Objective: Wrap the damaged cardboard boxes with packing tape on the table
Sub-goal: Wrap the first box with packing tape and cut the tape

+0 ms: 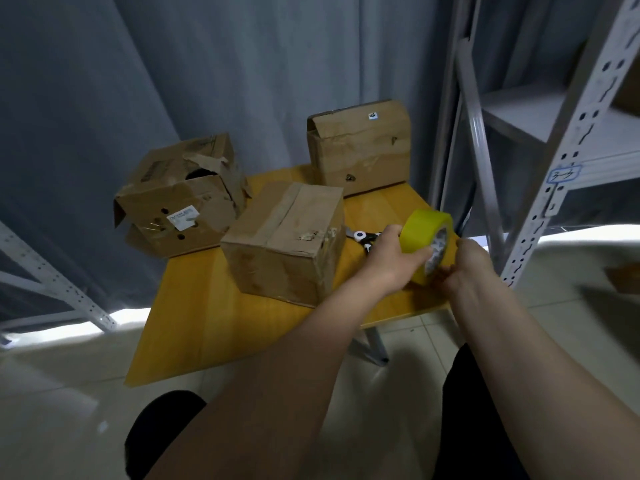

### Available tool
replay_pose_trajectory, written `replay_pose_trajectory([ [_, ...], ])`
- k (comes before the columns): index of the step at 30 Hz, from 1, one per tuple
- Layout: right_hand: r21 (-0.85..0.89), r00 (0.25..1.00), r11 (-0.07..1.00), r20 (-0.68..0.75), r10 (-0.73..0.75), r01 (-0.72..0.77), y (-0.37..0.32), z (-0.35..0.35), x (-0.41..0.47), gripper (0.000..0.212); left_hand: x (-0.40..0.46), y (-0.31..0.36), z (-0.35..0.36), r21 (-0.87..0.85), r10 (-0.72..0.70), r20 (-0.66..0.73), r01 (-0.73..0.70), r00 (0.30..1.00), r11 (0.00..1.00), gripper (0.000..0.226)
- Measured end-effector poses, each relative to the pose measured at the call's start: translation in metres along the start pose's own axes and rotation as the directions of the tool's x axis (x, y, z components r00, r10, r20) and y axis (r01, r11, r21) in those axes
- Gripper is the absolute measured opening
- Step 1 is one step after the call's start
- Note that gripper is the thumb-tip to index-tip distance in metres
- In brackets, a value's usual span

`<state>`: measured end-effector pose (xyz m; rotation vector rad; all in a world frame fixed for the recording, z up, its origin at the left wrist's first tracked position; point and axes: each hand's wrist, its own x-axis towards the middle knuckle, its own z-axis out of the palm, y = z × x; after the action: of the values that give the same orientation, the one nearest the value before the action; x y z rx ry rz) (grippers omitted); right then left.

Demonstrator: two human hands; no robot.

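Both arms outstretched | left hand grips tape roll | right hand fingers pinch its edge

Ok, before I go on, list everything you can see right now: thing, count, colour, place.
cardboard boxes: 3, brown, on the table; torn box at the far left edge, closed box in the middle, dented box at the far right
tape roll: 1, yellow, held above the table's right side
scissors: 1, black and white, on the table right of the closed box, partly hidden by the left hand
table: 1, yellow-orange wood top
shelving: grey metal, right, with a handwritten label; another frame low left
curtain: grey-blue, behind the table
left hand: 1, grips the tape roll
right hand: 1, fingers at the roll's near edge
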<state>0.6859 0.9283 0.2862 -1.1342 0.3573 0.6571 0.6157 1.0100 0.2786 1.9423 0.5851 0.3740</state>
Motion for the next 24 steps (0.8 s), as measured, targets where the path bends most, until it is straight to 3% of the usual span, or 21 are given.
replay_pose_trajectory([
  [4, 0.015, 0.99, 0.99, 0.012, 0.14, -0.14, -0.012, -0.004, 0.006, 0.027, 0.015, 0.015, -0.004, -0.091, -0.008, -0.049, 0.003, 0.999, 0.996, 0.031],
  [9, -0.063, 0.968, 0.968, 0.052, 0.247, -0.244, -0.009, -0.003, 0.011, 0.031, 0.013, 0.017, -0.003, -0.079, 0.0, -0.009, -0.001, 1.0, 0.997, 0.028],
  [12, -0.04, 0.967, 0.968, 0.051, 0.249, -0.247, -0.01, -0.002, 0.015, 0.029, 0.005, 0.017, -0.004, -0.065, 0.006, 0.024, -0.005, 1.0, 0.998, 0.04],
  [15, -0.07, 0.992, 0.995, 0.104, 0.074, -0.067, -0.022, 0.003, 0.016, 0.027, -0.005, 0.025, -0.016, -0.044, 0.096, 0.091, -0.093, 0.991, 0.995, 0.056],
  [18, -0.102, 0.958, 0.987, 0.271, -0.095, 0.126, -0.036, 0.018, 0.002, 0.03, -0.012, 0.039, -0.036, -0.039, 0.137, 0.205, -0.131, 0.969, 0.991, 0.049],
  [19, -0.102, 0.934, 0.986, 0.347, -0.087, 0.13, -0.04, 0.024, -0.004, 0.03, -0.015, 0.046, -0.042, -0.097, 0.113, 0.161, -0.098, 0.981, 0.99, 0.044],
  [21, -0.117, 0.872, 0.986, 0.487, -0.047, 0.119, -0.044, 0.041, -0.018, 0.027, -0.015, 0.051, -0.052, -0.23, 0.008, -0.076, -0.025, 0.997, 0.973, 0.047],
  [23, -0.182, 0.819, 0.941, 0.556, -0.14, 0.284, -0.04, 0.055, -0.026, 0.016, -0.013, 0.046, -0.06, -0.293, -0.108, -0.314, 0.013, 0.943, 0.956, 0.044],
  [24, -0.222, 0.775, 0.891, 0.6, -0.196, 0.397, -0.036, 0.059, -0.03, 0.011, -0.013, 0.042, -0.063, -0.315, -0.125, -0.328, 0.016, 0.937, 0.949, 0.043],
])
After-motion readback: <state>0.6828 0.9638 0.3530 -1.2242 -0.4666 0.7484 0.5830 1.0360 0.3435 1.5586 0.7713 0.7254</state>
